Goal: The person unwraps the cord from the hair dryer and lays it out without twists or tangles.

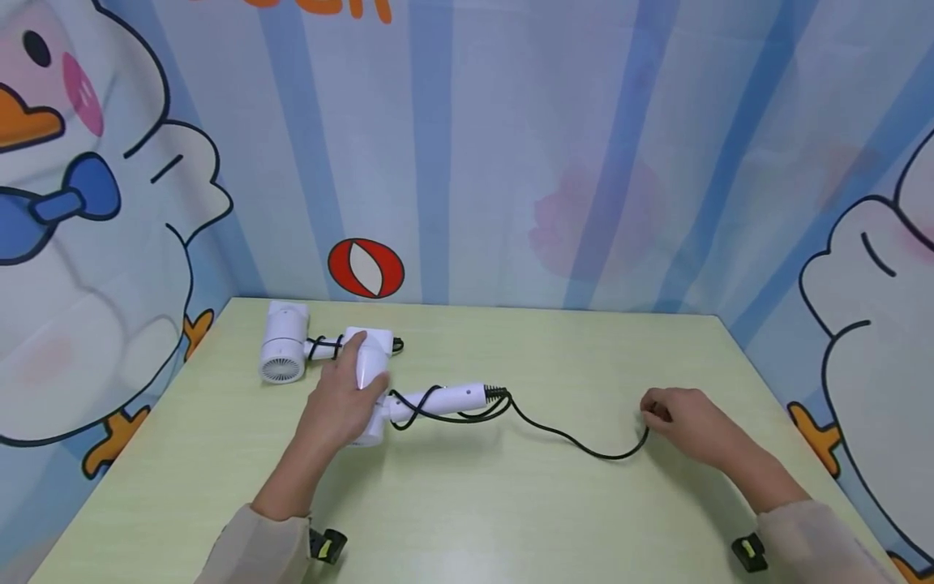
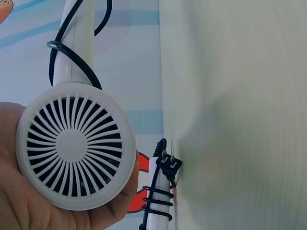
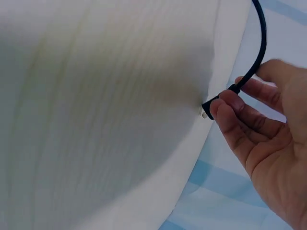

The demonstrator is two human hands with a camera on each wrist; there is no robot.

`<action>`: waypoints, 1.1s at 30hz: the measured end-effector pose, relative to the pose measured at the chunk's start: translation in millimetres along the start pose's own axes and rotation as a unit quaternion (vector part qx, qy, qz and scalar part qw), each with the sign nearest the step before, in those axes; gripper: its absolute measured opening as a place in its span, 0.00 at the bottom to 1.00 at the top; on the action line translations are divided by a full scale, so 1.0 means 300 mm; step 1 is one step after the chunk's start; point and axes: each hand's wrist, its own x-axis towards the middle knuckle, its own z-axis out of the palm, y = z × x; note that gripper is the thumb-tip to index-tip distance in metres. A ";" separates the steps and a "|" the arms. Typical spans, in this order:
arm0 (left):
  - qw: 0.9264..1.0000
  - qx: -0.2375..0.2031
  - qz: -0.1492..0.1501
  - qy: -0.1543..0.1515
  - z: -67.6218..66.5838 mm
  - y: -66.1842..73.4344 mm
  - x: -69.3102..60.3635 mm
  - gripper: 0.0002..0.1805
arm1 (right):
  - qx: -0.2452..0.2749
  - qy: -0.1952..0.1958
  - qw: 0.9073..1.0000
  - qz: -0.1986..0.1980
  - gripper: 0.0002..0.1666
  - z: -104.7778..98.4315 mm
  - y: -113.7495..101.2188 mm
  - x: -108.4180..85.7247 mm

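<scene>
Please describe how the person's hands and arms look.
The left hand and right hand wear no gloves. The plain, light beige sleeves end before the hands. A small black device with a yellowish mark sits beside each sleeve.

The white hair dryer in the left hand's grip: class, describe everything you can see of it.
The smooth white, plastic-looking hair dryer has a barrel-shaped body, a round slatted grille at one end and a straight handle pointing right in the head view. Its thin black cord loops around the handle and runs to a black plug in the right hand's grip. The left hand's grip holds the body; contact with the pale table is unclear.
</scene>
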 end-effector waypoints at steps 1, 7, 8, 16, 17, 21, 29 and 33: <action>1.000 -0.001 0.001 0.000 0.003 0.002 0.000 0.42 | -0.005 0.000 1.000 0.001 0.05 0.000 0.003 0.005; 1.000 0.004 0.003 -0.002 0.022 0.014 0.001 0.42 | -0.051 0.007 0.998 0.025 0.01 0.009 0.015 0.049; 1.000 0.005 0.002 -0.003 0.024 0.016 0.001 0.42 | -0.056 0.007 0.998 0.028 0.01 0.012 0.017 0.057; 1.000 0.002 0.000 -0.004 0.039 0.028 0.007 0.42 | -0.082 0.018 0.995 0.046 0.07 0.027 0.027 0.107; 1.000 0.001 0.001 -0.005 0.040 0.029 0.008 0.42 | -0.084 0.017 0.995 0.048 0.08 0.026 0.029 0.110; 1.000 -0.001 -0.002 -0.006 0.038 0.028 0.009 0.42 | -0.080 0.012 0.995 0.053 0.08 0.018 0.029 0.120; 1.000 0.018 0.003 0.002 0.046 0.032 0.008 0.41 | -0.124 0.100 0.987 0.036 0.19 0.006 -0.039 0.087; 1.000 0.021 0.007 0.005 0.050 0.037 0.008 0.41 | -0.160 0.223 0.961 -0.027 0.29 -0.015 -0.135 0.065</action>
